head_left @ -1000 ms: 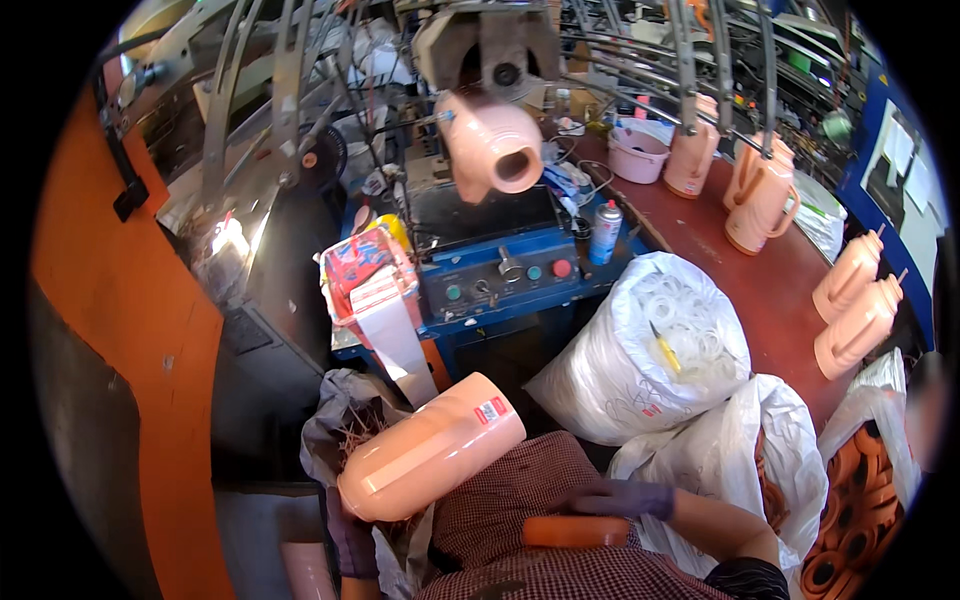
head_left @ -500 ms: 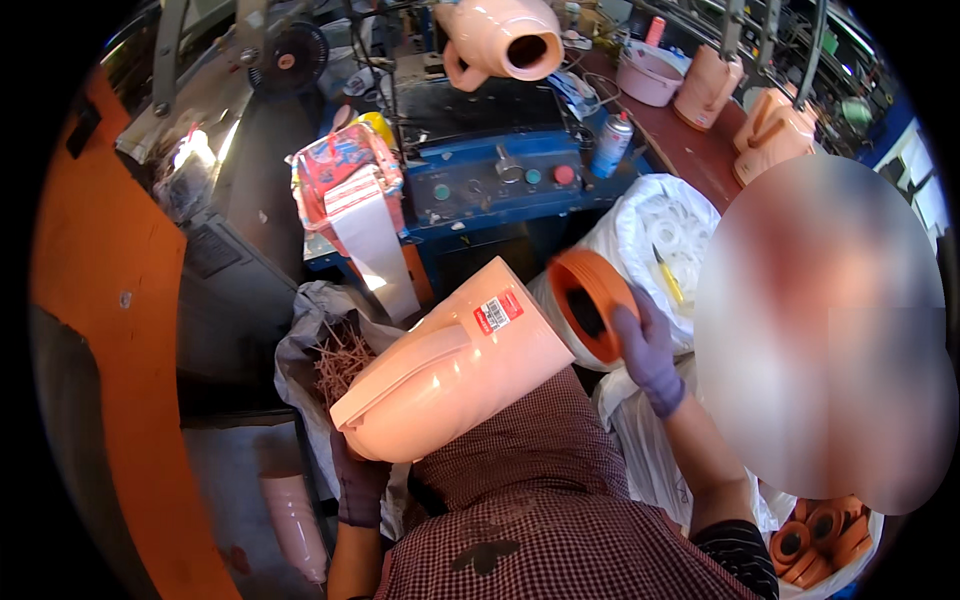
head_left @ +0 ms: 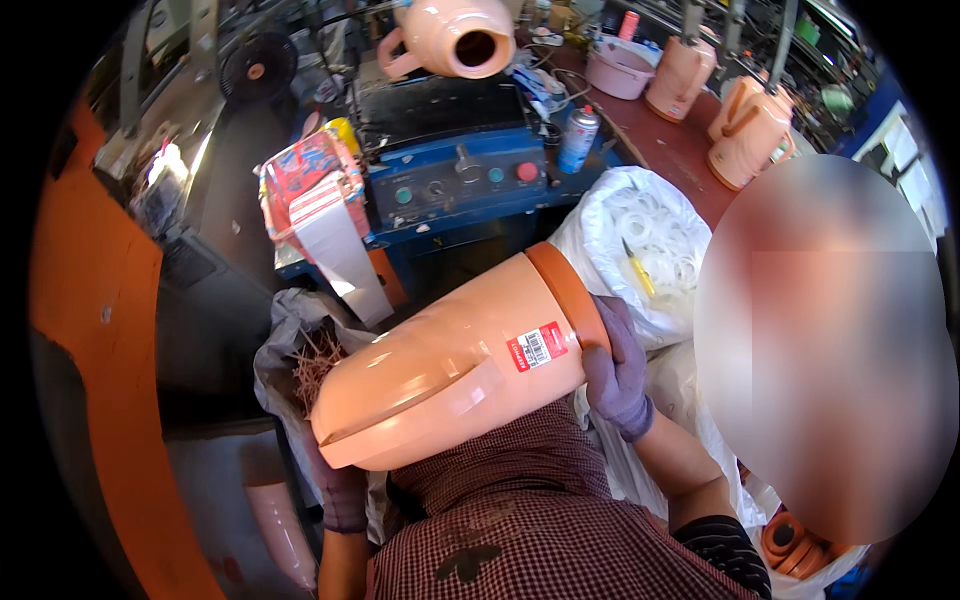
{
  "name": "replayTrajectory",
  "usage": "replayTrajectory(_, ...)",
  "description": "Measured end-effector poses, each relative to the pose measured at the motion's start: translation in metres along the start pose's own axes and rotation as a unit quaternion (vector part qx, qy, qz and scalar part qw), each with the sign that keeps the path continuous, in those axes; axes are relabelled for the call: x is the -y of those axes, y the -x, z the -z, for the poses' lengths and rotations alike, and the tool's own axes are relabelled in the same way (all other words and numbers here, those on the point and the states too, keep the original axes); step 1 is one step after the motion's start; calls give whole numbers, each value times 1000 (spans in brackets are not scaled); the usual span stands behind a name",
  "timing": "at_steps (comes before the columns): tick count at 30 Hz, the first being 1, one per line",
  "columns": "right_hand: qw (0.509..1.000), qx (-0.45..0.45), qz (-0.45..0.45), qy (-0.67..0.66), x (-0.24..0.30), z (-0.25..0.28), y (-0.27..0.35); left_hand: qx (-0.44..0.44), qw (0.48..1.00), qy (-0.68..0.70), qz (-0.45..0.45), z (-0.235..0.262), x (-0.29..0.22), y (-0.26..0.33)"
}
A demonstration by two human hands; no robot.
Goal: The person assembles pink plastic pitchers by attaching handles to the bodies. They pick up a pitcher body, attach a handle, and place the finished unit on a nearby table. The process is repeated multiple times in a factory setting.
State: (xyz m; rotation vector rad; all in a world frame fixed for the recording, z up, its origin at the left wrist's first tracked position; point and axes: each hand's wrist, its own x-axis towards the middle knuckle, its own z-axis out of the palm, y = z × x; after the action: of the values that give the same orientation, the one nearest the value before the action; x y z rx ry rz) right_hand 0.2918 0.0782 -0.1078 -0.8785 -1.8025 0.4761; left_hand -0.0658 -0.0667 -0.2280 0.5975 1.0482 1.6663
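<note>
A glossy peach plastic jug body (head_left: pixel 450 355) lies tilted across my lap, its long handle toward me and a red-and-white barcode sticker near its wide end. My left hand (head_left: pixel 345 500), in a purple glove, supports the narrower lower-left end; its fingers are hidden behind the jug. At the wide end sits an orange-brown base ring (head_left: pixel 570 298), against the jug's rim. Gloved in purple too, my right hand (head_left: pixel 622 375) wraps its fingers and thumb around that ring's outer side. Whether the ring is fully seated I cannot tell.
Ahead stands a blue machine panel (head_left: pixel 450 190) with buttons, below another peach jug (head_left: pixel 455 40). A white bag (head_left: pixel 585 235) holds clear rings and a yellow-handled tool. More brown rings (head_left: pixel 790 545) fill a bag at lower right. A blurred area covers the right.
My right hand has brought the brown ring leftward onto the jug's wide end. The jug has turned, its handle and sticker now facing more toward me, and the head view has shifted slightly.
</note>
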Motion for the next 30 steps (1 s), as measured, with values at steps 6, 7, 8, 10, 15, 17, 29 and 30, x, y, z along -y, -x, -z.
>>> replayTrajectory(6, 979, -64, -170, -96, -4, 17, -1, -97, 994, 55, -7, -36, -43, -31)
replayTrajectory(7, 961, -97, -221, -136, -13, 12, 7, -136, 988, -12, -70, -61, -56, -27)
replayTrajectory(8, 946, -140, -247, -159, -27, -4, 15, -124, 980, -79, -138, -95, -70, -18)
replayTrajectory(10, 941, -157, -256, -157, -56, -17, 36, 44, 962, -176, -205, -111, -101, -19)
replayTrajectory(15, 961, 30, -267, -64, -89, 11, 81, 75, 812, -367, -448, -174, -123, -6)
replayTrajectory(17, 910, 107, -398, -57, -66, 36, 88, 176, 792, -375, -448, -207, -132, 5)
replayTrajectory(29, 703, 58, -375, 602, -149, 256, 178, 215, 858, -449, -129, -199, -68, -68)
replayTrajectory(30, 688, 82, -365, 622, -172, 260, 192, 268, 819, -486, -147, -203, -76, -66)
